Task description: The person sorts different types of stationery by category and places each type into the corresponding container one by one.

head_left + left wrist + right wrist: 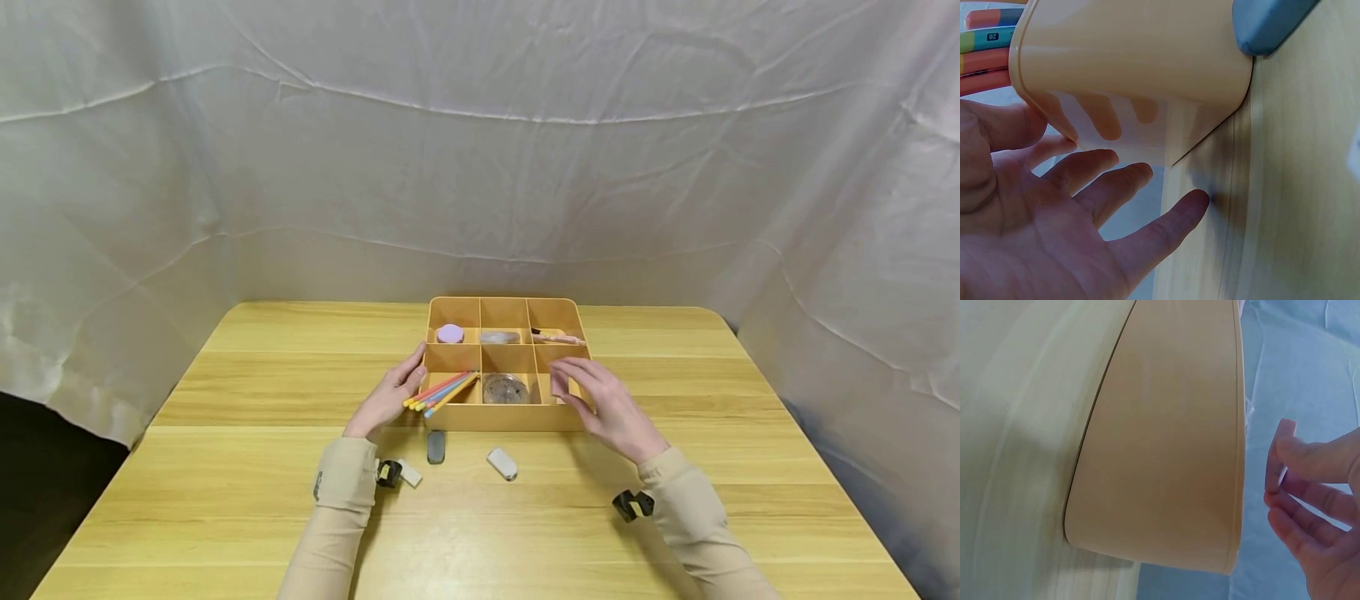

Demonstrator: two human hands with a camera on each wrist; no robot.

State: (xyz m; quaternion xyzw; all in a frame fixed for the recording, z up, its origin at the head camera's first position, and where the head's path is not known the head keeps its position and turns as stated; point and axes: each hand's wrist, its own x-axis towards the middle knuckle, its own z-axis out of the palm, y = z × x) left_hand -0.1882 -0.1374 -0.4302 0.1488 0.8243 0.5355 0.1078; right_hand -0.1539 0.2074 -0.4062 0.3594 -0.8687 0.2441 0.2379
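Observation:
A tan organizer box (504, 418) with several compartments stands on the table. My right hand (618, 412) pinches a small, flat pink block (1279, 456) between thumb and fingers, over the front right compartment. At the box's left side is my left hand (386, 400), its fingers spread loosely along the outer wall and the thumb by the rim. Several colored pencils (442, 393), one marked 2B, lean out of the front left compartment. A round clear container (506, 388) with dark contents lies in the front middle one.
The back compartments hold a lilac round item (450, 334), a pale translucent item (499, 337) and pink pens (558, 338). In front of the box lie a dark grey oblong (436, 447), a white oblong (502, 464) and a small white block (410, 473). Grey cloth (480, 183) hangs behind.

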